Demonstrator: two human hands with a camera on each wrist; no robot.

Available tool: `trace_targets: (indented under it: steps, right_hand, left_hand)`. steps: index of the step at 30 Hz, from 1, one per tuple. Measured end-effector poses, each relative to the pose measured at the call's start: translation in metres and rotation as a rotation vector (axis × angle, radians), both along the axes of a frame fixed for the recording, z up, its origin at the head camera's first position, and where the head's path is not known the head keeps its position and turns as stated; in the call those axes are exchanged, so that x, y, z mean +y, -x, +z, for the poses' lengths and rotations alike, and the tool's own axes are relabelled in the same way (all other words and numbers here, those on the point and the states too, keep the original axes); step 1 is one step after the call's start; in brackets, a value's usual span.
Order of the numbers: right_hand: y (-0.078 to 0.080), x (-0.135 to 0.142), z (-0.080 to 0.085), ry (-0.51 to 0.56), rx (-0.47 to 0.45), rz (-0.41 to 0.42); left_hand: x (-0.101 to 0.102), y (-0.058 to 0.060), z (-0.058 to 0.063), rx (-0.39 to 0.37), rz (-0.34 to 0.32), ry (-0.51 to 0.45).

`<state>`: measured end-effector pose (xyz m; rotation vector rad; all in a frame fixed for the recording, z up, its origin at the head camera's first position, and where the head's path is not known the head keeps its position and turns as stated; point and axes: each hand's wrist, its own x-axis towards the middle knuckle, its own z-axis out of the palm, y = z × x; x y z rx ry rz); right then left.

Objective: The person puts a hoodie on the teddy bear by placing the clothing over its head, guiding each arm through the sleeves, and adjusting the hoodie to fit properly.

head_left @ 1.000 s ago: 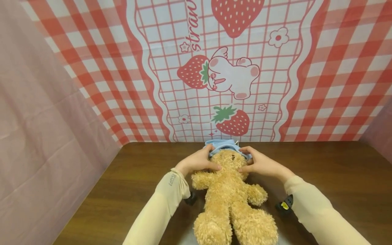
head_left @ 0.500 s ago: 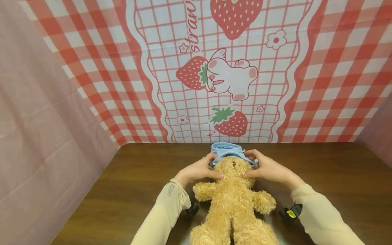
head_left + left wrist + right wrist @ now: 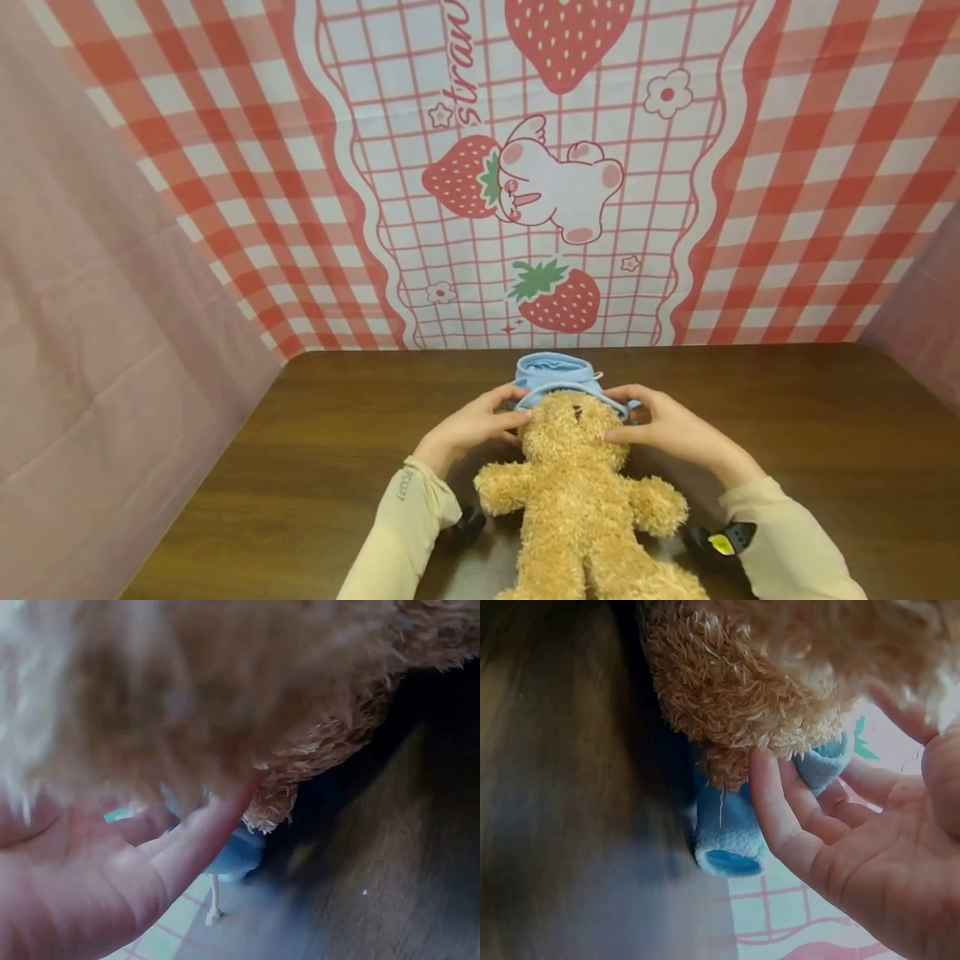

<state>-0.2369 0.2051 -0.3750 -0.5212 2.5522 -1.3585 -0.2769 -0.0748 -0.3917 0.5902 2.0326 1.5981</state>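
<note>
A curly tan teddy bear (image 3: 573, 500) lies face up on the brown table, feet toward me. Around the top of its head sits a light blue doll top (image 3: 534, 390), its rim just above the black stitched nose. My left hand (image 3: 472, 423) grips the rim at the left, thumb along the bear's cheek. Opposite it, my right hand (image 3: 671, 429) holds the rim with the fingers, thumb on the other cheek. In the right wrist view, a sleeve-like tube (image 3: 731, 844) with a fuzzy edge hangs behind the bear's head. Fur hides much of the left fingers in the left wrist view.
A red-and-white checked cloth (image 3: 817, 192) printed with strawberries rises behind the table's (image 3: 315, 467) far edge. Pink fabric (image 3: 135, 333) hangs at the left side. Dark wrist devices (image 3: 723, 540) sit under both cream sleeves.
The bear and the blue top have shifted toward me and slightly right, away from the back cloth. The top's round opening shows more fully. My left thumb has moved up along the bear's face.
</note>
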Motion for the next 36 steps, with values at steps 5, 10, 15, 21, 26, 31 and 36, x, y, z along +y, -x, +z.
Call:
trace_targets:
  steps: [5, 10, 15, 21, 26, 31, 36]
  right_hand:
    - [0.000, 0.002, -0.003, 0.022, 0.013, -0.004]
    - [0.002, -0.002, -0.009, 0.073, 0.024, 0.005]
    - [0.004, -0.003, -0.010, 0.090, 0.019, 0.023]
    - [0.003, 0.001, -0.006, 0.080, 0.012, 0.111]
    - [0.001, 0.003, -0.003, 0.053, 0.015, 0.156]
    - [-0.001, 0.005, 0.001, 0.059, 0.012, 0.197]
    - [-0.003, 0.008, 0.002, 0.064, 0.044, 0.191]
  left_hand:
    - [-0.006, 0.001, -0.003, 0.030, -0.003, -0.030]
    - [-0.006, -0.001, -0.002, 0.065, -0.032, 0.004]
    - [-0.003, -0.003, 0.002, 0.123, -0.038, 0.061]
    - [-0.001, -0.005, 0.009, 0.156, -0.099, 0.095]
    - [-0.002, -0.010, 0.015, 0.209, -0.149, 0.186]
    - [-0.003, -0.013, 0.018, 0.250, -0.192, 0.260]
    - [-0.003, -0.014, 0.018, 0.271, -0.129, 0.246]
